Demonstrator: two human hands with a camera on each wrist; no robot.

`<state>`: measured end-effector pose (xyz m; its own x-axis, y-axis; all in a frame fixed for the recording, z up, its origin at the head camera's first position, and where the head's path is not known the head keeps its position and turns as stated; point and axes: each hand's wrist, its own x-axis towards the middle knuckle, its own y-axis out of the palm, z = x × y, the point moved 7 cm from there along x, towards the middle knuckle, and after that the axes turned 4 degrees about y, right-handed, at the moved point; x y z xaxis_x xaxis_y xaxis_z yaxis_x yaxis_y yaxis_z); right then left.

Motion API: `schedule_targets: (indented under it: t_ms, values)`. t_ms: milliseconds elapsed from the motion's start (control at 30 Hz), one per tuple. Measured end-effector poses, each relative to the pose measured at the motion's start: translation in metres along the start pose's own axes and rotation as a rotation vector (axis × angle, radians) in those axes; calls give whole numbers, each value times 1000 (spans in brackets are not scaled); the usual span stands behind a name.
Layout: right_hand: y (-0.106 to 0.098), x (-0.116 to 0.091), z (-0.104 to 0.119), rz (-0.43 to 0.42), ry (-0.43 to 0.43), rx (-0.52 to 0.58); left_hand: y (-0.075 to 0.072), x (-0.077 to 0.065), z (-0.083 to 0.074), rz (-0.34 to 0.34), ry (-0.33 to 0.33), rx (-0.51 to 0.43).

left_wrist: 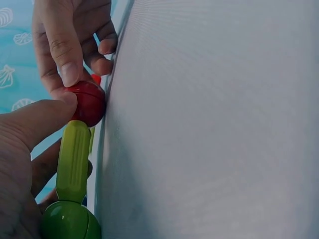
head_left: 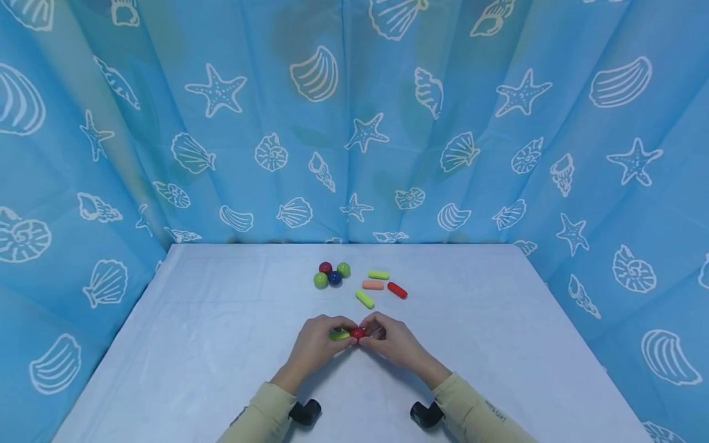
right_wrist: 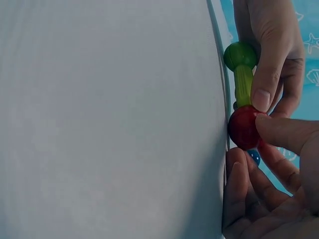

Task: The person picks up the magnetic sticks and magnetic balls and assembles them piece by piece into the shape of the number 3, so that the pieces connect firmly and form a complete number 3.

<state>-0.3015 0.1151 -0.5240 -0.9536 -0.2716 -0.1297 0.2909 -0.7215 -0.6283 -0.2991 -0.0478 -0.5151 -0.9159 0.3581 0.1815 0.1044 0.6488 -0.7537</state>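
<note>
Red ball (head_left: pixel 357 333) is over the bench (head_left: pixel 194 344), between both hands. Left to right: left hand (head_left: pixel 317 340) gripping it; green ball (left_wrist: pixel 70 222) on the left end of a yellow-green stick (left_wrist: pixel 72 162); red ball at the stick's right end; right hand (head_left: pixel 396 343) pinching it. Beyond: four loose balls (head_left: pixel 335 278) clustered, four loose sticks (head_left: pixel 373 285) to their right.

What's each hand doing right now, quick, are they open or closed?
Left hand: closed, pinching the red ball at the end of a stick.
Right hand: closed, pinching that same red ball.
</note>
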Motion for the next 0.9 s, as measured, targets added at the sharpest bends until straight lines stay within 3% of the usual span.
schedule_targets:
  t_ms: [300,600,900]
  values:
    - [-11,7,-3,-4,55,61,1,0,0,1,3,8]
    - [-31,33,-10,-137,77,-24,1,0,2,11,-17,2]
    - [-38,55,-7,-184,85,-111,0,0,1,21,-28,-10]
